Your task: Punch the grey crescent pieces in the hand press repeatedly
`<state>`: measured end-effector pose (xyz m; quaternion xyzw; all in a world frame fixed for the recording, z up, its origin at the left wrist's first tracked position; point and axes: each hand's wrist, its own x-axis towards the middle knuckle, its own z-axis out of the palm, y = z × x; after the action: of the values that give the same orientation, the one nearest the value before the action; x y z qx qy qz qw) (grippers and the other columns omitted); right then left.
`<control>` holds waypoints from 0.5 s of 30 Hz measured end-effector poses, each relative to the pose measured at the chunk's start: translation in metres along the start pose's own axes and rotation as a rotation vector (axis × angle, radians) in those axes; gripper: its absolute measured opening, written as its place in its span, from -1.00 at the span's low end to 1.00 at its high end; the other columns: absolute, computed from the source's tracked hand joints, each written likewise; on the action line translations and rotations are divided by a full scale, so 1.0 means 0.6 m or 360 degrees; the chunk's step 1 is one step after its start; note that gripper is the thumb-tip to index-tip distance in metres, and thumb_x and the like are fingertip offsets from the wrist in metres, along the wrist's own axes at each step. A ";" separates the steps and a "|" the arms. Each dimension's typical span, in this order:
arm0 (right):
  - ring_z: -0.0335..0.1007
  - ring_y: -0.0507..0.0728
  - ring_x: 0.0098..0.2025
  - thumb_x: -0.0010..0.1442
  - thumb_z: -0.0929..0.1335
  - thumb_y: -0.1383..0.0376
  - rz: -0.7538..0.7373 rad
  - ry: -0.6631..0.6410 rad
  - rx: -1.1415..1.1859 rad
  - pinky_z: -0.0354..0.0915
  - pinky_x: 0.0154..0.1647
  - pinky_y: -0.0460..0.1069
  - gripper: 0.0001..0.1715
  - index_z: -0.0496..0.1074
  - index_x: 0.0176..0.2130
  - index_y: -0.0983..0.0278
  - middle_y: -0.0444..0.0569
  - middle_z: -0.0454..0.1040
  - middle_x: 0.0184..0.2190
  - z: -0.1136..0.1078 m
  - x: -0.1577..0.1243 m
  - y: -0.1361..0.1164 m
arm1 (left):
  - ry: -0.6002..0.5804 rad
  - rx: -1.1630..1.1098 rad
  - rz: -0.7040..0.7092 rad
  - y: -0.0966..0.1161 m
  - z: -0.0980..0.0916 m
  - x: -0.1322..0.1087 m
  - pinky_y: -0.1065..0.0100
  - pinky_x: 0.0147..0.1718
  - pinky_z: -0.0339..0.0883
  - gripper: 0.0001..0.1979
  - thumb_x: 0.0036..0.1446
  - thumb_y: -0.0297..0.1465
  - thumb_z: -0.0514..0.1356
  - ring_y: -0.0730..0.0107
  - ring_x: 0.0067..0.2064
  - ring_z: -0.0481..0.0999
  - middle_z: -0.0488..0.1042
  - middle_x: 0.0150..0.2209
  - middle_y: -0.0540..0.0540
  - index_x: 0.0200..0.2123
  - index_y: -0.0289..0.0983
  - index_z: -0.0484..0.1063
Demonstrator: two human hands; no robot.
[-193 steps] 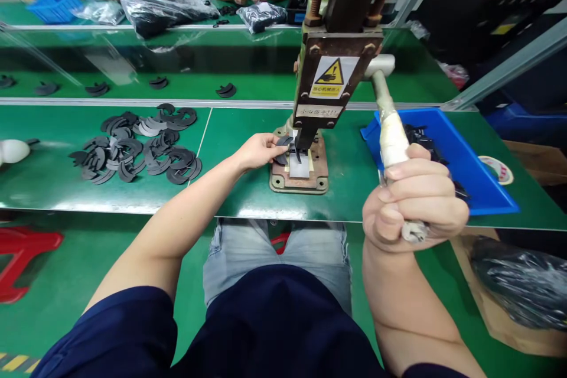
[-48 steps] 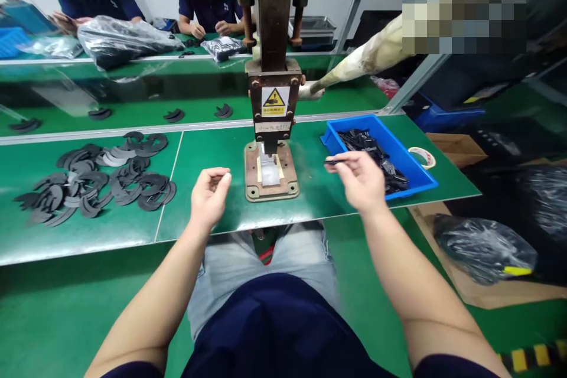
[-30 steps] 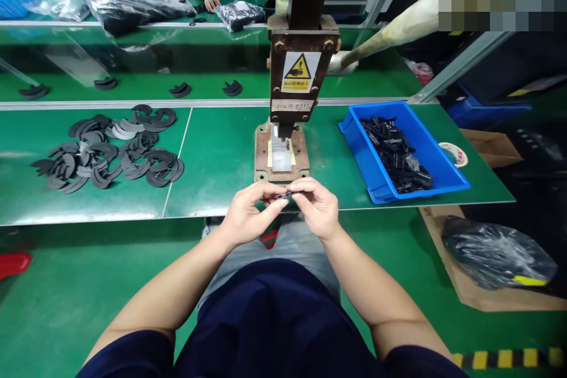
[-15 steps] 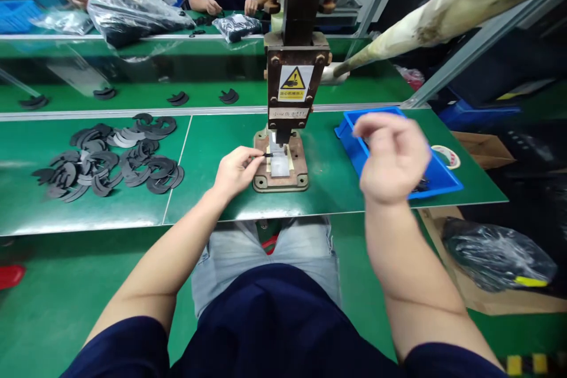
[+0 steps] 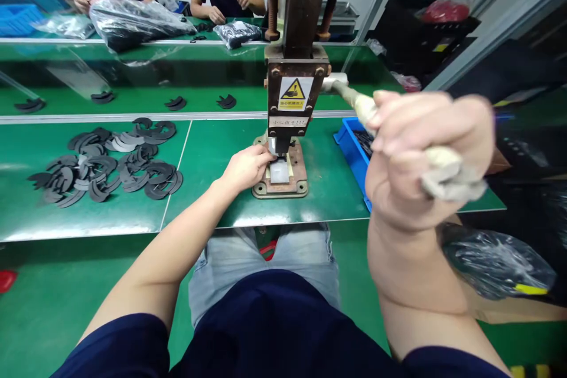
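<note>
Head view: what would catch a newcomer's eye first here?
The press with its yellow warning label stands near the middle of the green table. At right, the blurred right hand grips the lever; the left hand is at the press's base. Dark curved pieces lie clustered at left.

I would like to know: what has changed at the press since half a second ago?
The right hand, empty before, has taken hold of the lever, which has swung down toward the person. The left hand stays at the press base. The pile of curved parts and the blue bin look unmoved.
</note>
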<state>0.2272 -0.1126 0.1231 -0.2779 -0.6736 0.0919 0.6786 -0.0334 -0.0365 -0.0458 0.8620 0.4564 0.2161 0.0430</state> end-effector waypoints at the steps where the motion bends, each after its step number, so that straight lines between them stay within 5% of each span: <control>1: 0.51 0.09 -0.19 0.29 0.41 0.01 0.0015 -0.0046 -0.0057 0.50 0.38 0.32 -0.68 0.33 -0.37 0.10 -0.16 0.37 -0.42 -0.006 -0.021 -0.003 | 0.0007 -0.0005 0.0008 -0.001 0.001 0.001 0.19 -0.03 0.49 -0.62 0.46 -0.39 0.09 0.12 0.08 0.61 0.62 0.01 -0.19 0.13 -0.10 0.66; 6: 0.60 0.25 0.09 0.25 0.37 0.10 0.0010 -0.0328 -0.0294 0.32 0.54 0.51 -0.88 0.49 -0.35 -0.07 -0.20 0.54 -0.35 -0.033 -0.095 0.001 | 0.0064 -0.0051 0.0013 0.007 0.005 0.005 0.19 0.03 0.49 -0.63 0.47 -0.42 0.07 0.14 0.10 0.61 0.62 0.06 -0.18 0.11 -0.13 0.65; 11: 0.65 0.32 -0.04 0.26 0.30 -0.05 -0.0063 0.0124 -0.0471 0.43 0.33 0.59 -0.76 0.57 -0.29 -0.27 -0.09 0.50 -0.49 -0.013 -0.128 0.036 | 0.0080 -0.0049 -0.0048 0.020 -0.018 -0.030 0.17 0.13 0.46 -0.65 0.50 -0.37 0.07 0.15 0.17 0.59 0.60 0.16 -0.19 0.19 -0.18 0.58; 15: 0.63 0.36 -0.23 0.16 0.24 -0.24 0.0057 0.0395 -0.0655 0.43 0.06 0.64 -0.65 0.55 -0.28 -0.32 0.06 0.43 -0.58 0.004 -0.153 0.062 | 0.0201 0.0109 -0.0373 -0.028 -0.056 -0.137 0.09 0.18 0.41 -0.67 0.50 -0.25 0.13 0.08 0.17 0.57 0.61 0.16 -0.21 0.18 -0.20 0.55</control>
<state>0.2270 -0.1268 0.0253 -0.4314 -0.5845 -0.0702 0.6836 -0.1005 -0.0972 -0.0476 0.7885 0.5629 0.2478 0.0096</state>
